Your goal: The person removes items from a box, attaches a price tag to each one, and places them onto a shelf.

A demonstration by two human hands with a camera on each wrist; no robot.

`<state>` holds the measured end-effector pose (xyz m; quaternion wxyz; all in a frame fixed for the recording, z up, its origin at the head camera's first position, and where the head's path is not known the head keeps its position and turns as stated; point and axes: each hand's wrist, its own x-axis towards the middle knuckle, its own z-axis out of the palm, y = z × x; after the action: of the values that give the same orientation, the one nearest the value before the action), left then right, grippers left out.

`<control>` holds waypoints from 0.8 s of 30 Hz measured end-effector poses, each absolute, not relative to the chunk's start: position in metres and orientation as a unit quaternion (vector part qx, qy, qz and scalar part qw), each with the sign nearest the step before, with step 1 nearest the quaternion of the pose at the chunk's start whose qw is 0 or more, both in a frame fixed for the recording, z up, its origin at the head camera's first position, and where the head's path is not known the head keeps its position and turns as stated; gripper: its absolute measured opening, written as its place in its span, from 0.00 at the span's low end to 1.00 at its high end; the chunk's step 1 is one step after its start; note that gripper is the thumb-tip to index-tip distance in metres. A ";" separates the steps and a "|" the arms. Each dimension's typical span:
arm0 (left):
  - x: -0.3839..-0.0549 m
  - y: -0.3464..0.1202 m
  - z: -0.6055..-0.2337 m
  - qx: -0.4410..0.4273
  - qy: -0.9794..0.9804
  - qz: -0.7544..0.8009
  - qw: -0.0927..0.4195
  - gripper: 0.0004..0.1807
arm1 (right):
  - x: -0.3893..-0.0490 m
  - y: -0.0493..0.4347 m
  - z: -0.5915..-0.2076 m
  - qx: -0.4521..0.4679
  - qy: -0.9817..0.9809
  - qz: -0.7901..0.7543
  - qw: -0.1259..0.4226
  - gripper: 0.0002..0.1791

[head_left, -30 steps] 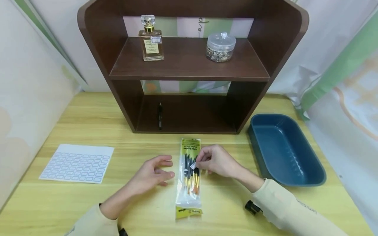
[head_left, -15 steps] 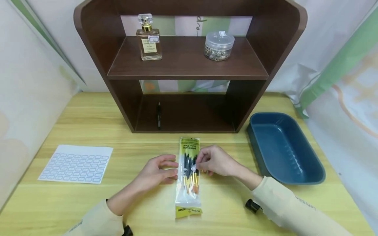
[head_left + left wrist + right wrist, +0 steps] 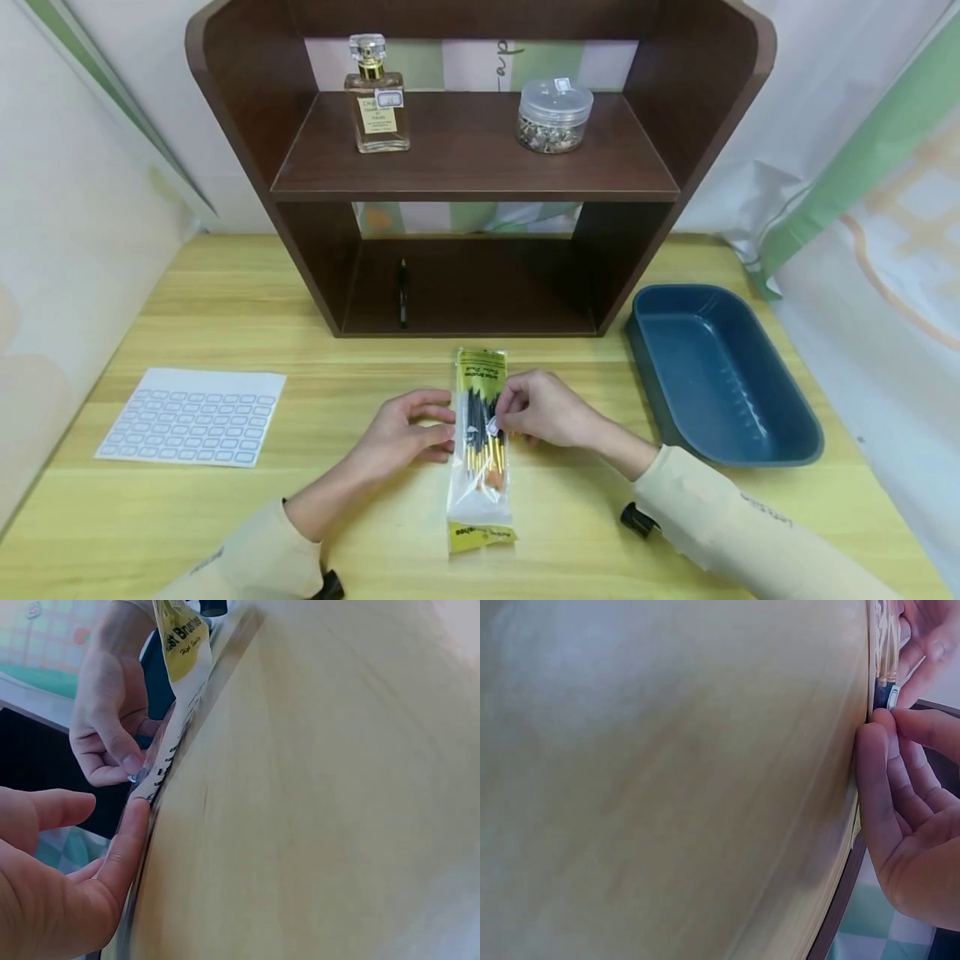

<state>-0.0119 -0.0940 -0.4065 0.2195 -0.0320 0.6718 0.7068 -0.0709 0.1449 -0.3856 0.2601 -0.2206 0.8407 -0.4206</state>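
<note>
A clear plastic packet of artist brushes (image 3: 480,496) with yellow printed ends lies lengthwise on the table before the shelf. My right hand (image 3: 551,410) pinches a small white sticker label (image 3: 492,427) between thumb and index finger, low over the dark part of the brushes. In the right wrist view the sticker (image 3: 892,697) sits at those fingertips, against the packet. My left hand (image 3: 408,429) is at the packet's left edge, its fingers loosely bent. The left wrist view shows one left fingertip touching the packet (image 3: 187,652).
A sheet of labels (image 3: 195,417) lies at the left. The brown shelf (image 3: 480,179) holds a perfume bottle (image 3: 378,112), a lidded jar (image 3: 555,117) and a black pen (image 3: 403,292). A blue bin (image 3: 727,375) stands to the right.
My left hand has moved right to the packet's edge. The right hand has stayed over the brushes with the sticker, which now looks flatter against the packet.
</note>
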 end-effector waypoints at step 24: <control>-0.018 -0.083 -0.411 -0.016 0.712 0.668 0.216 0.28 | -0.072 0.143 -0.385 -0.208 0.855 -0.404 0.249 0.06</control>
<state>-0.0181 -0.0831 -0.4108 0.2163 -0.0163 0.7118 0.6681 -0.0718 0.1434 -0.3855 0.2493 -0.2080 0.8551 -0.4042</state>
